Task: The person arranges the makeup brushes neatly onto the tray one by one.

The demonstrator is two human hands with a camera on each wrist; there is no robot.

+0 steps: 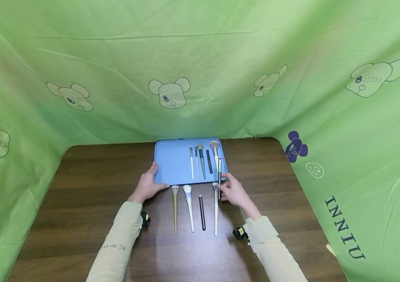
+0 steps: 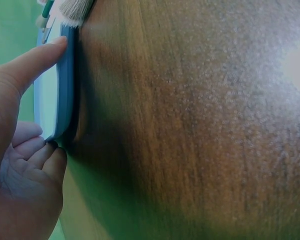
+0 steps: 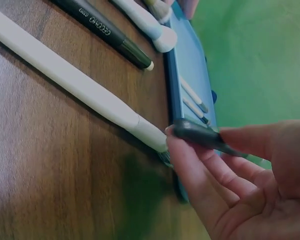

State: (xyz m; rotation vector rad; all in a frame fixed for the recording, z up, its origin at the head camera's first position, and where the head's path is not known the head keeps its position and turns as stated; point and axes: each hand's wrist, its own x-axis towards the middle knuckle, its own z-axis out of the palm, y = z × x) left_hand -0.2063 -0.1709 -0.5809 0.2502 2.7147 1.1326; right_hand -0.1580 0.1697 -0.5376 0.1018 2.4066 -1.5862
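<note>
My right hand [image 1: 234,191] pinches a dark-handled makeup brush [image 1: 219,169] between thumb and fingers, over the front right corner of a blue tray [image 1: 171,160]. In the right wrist view the dark handle [image 3: 197,134] lies across the fingertips, beside the tray's rim. My left hand [image 1: 147,186] holds the tray's front left corner. In the left wrist view its thumb [image 2: 52,49] rests on the rim, with the other fingers curled at the corner. Several makeup brushes lie side by side on the tray's right half, including a green-handled one [image 1: 201,162] and a large fluffy one [image 1: 214,145].
On the wooden table [image 1: 90,188] in front of the tray lie a gold-handled brush [image 1: 175,211], a white brush [image 1: 189,207], a short black stick [image 1: 202,213] and a long white-handled brush [image 1: 216,213]. Green printed cloth [image 1: 200,51] surrounds the table's back and sides.
</note>
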